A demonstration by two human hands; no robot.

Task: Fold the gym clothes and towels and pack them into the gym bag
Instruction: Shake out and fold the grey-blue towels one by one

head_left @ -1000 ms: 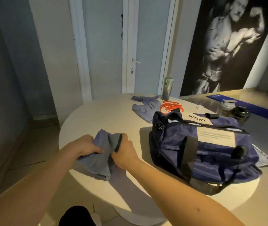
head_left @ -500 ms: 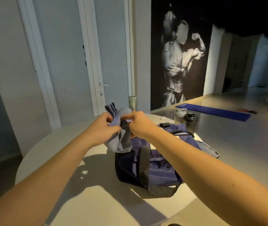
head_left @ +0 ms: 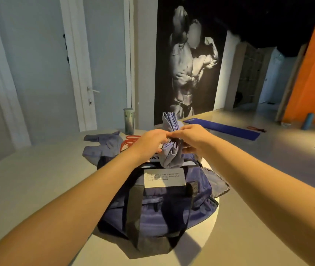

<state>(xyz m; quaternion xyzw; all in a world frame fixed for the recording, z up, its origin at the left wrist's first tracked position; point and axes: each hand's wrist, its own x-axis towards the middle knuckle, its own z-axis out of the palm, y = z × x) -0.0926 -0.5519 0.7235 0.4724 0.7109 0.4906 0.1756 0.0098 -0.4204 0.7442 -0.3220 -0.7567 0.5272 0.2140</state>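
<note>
Head view, single frame.

Folded cloth (head_left: 169,122): grey-blue, bunched into a narrow upright bundle and held in the air over the far end of the gym bag (head_left: 173,206). The grip sits at the bundle's middle. The stacked fold edges fan out above the hands, and a rounded lower end hangs below them, in front of the bag's top opening. Contact between that lower end and the bag: cannot tell.

Left hand (head_left: 150,141): back of hand up, fingers curled in against the cloth's left side, clamped on it.
Right hand (head_left: 191,136): meets the left hand at the bundle, with thumb on top and fingers curled beneath the cloth's right side, also clamped on it.
Both forearms are stretched forward and converge at the cloth.

The gym bag is dark blue and lies on the pale round surface (head_left: 28,179). A black strap runs over its near side and a white text label sits on top.

Also on the surface, beyond the bag to the left:
- a crumpled grey-blue garment (head_left: 103,146), just beside the bag's far corner
- orange bands (head_left: 128,140) next to the garment
- a tumbler (head_left: 128,120) upright near the far edge

A blue mat (head_left: 223,129) lies on the floor behind.
</note>
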